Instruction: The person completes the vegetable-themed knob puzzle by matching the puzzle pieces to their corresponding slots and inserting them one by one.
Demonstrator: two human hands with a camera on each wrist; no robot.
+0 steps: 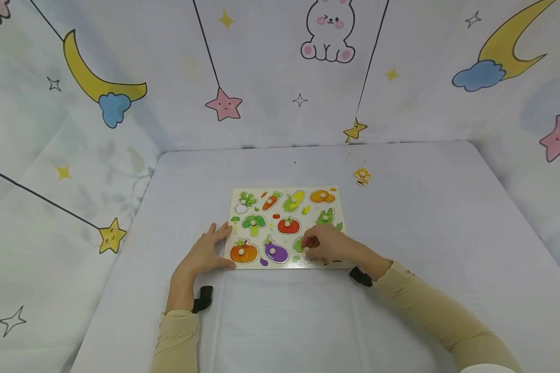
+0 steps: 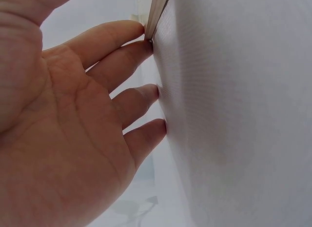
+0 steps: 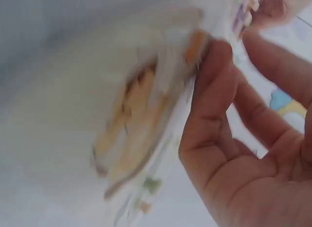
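Observation:
A knobbed vegetable puzzle board (image 1: 281, 239) lies on the table. My left hand (image 1: 207, 249) rests at its left edge, fingers spread and the thumb at the near corner; the left wrist view shows two fingertips (image 2: 141, 29) against the wooden edge and the others on the cloth. Over the board's near right corner, my right hand (image 1: 324, 242) has curled fingers and pinches the knob of a green leafy puzzle piece (image 1: 298, 244), partly hidden by it. Beside those fingers, a mushroom-shaped recess (image 3: 131, 114) appears blurred in the right wrist view. A mushroom puzzle piece (image 1: 362, 176) lies beyond the board.
Other knobbed pieces sit in the board, among them a tomato (image 1: 289, 226), an eggplant (image 1: 276, 252) and a pumpkin (image 1: 245, 252). Dark wrist mounts show below both hands. A patterned cloth backdrop (image 1: 270, 67) rises behind the white table (image 1: 424, 207).

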